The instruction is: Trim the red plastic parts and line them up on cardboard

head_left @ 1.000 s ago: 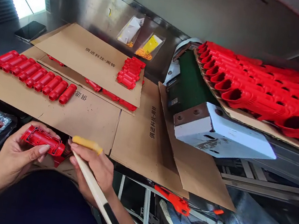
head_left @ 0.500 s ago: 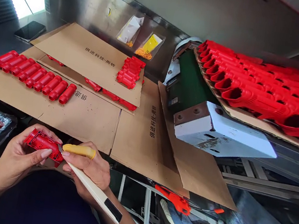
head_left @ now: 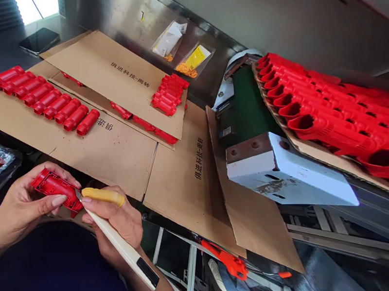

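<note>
My left hand [head_left: 29, 198] holds a red plastic part [head_left: 57, 186] at the lower left, its hollow, ribbed side facing up. In my right hand [head_left: 115, 216] is a white-handled knife [head_left: 122, 247] with a black end, its blade tip touching the right end of the red part. A yellow cover sits on one finger of that hand. Above my hands, a row of red tubular parts [head_left: 43, 97] lies on a cardboard sheet [head_left: 118, 158]. More red parts [head_left: 169, 93] are stacked on a raised cardboard sheet [head_left: 100, 64].
At the right, many red parts [head_left: 332, 113] lie on cardboard over a green conveyor [head_left: 250, 105] with a white bracket [head_left: 290, 170]. A lined bin [head_left: 11, 160] stands at the left. A phone [head_left: 39, 40] and two small bags [head_left: 169, 38] lie farther back.
The red part has tilted very slightly in my left hand. Both hands otherwise keep almost the same place and grip.
</note>
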Demonstrator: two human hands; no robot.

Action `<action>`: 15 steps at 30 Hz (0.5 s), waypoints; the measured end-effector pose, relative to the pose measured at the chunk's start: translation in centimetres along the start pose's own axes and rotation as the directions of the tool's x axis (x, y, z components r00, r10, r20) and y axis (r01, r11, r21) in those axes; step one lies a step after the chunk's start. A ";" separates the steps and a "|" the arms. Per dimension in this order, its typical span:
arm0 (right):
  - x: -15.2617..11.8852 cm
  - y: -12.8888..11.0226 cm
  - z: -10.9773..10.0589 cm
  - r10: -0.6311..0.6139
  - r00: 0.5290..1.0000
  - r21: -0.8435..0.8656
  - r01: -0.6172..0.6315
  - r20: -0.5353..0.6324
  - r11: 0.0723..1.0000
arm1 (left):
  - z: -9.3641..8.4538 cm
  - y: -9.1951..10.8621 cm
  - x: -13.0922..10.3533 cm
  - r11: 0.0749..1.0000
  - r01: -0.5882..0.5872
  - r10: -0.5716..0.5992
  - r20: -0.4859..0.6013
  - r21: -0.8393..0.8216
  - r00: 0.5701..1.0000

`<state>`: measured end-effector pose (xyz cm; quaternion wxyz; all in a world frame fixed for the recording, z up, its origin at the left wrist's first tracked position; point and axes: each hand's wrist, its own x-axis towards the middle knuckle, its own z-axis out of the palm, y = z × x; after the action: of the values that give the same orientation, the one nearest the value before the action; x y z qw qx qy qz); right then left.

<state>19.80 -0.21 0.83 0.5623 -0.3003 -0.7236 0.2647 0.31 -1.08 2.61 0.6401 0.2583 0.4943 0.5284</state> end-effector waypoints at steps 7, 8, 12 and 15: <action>-0.4 -0.7 -0.1 0.094 0.996 0.045 -0.093 -0.009 0.995 | -0.1 -0.1 0.0 0.998 -0.014 0.014 0.012 -0.057 1.000; -0.4 -0.8 -0.1 0.101 0.995 0.048 -0.101 -0.010 0.994 | -0.1 -0.1 0.0 0.998 -0.011 0.012 0.014 -0.062 1.000; -0.4 -1.2 -0.2 0.115 0.993 0.050 -0.114 -0.019 0.992 | -0.1 -0.2 0.0 0.998 -0.018 0.018 0.011 -0.068 1.000; -0.5 -1.1 -0.4 0.172 0.985 0.060 -0.172 0.003 0.983 | -0.1 -0.3 0.0 0.998 -0.036 0.036 0.008 -0.055 0.999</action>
<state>20.11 -1.29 1.39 0.5469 -0.3450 -0.6860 0.3336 0.30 -1.15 2.31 0.6395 0.2519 0.4721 0.5520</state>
